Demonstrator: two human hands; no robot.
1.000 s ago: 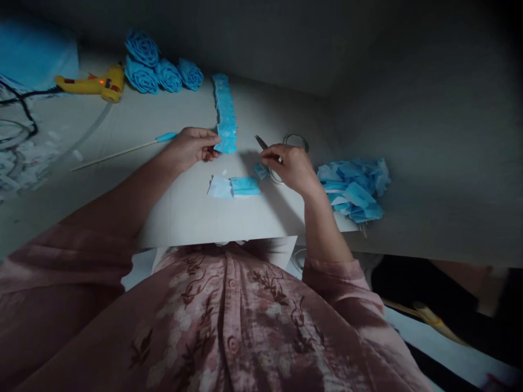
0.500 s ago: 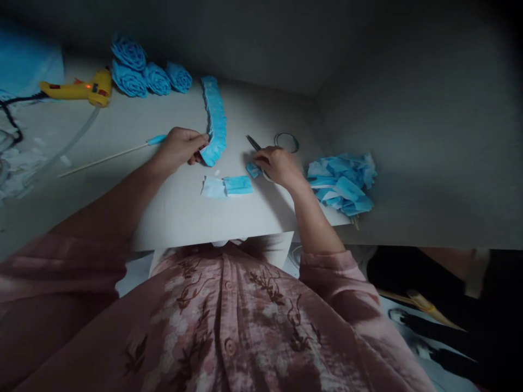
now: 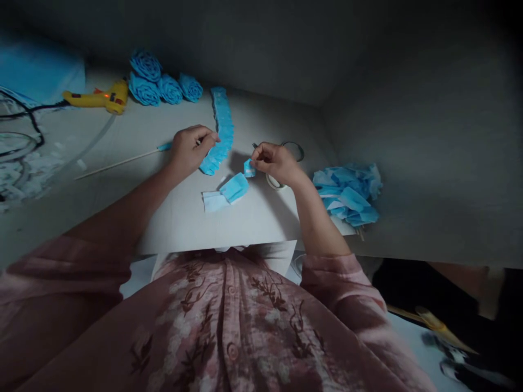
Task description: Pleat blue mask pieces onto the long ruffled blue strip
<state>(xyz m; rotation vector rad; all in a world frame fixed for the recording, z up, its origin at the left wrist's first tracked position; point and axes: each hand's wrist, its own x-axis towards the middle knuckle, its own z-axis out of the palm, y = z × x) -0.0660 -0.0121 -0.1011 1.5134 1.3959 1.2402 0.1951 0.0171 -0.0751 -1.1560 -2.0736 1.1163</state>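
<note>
My right hand (image 3: pixel 278 163) is closed in a pinch on a small blue fabric piece (image 3: pixel 249 169), held just over the table. My left hand (image 3: pixel 193 148) hovers at the ruffled blue strip (image 3: pixel 224 125), its thumb and forefinger a little apart and nothing visible between them. The strip lies curved, with its near end under that hand's fingers. Below the hands lies a blue-and-white fabric piece (image 3: pixel 229 191). The dark tip of scissors (image 3: pixel 255 145) shows behind my right hand, and a pale ring-shaped thing (image 3: pixel 276 184) is partly hidden by it.
Rolled blue fabric roses (image 3: pixel 147 90) stand at the back left beside a yellow glue gun (image 3: pixel 98 100) with its cord. A thin stick (image 3: pixel 118 165) with a blue end lies on the left. At right are a thin dark ring (image 3: pixel 300 149) and a blue fabric bundle (image 3: pixel 347 193).
My right hand has picked up the small blue piece. My left hand has let go of the strip's near end and moved up along it. The blue-and-white piece now lies tilted.
</note>
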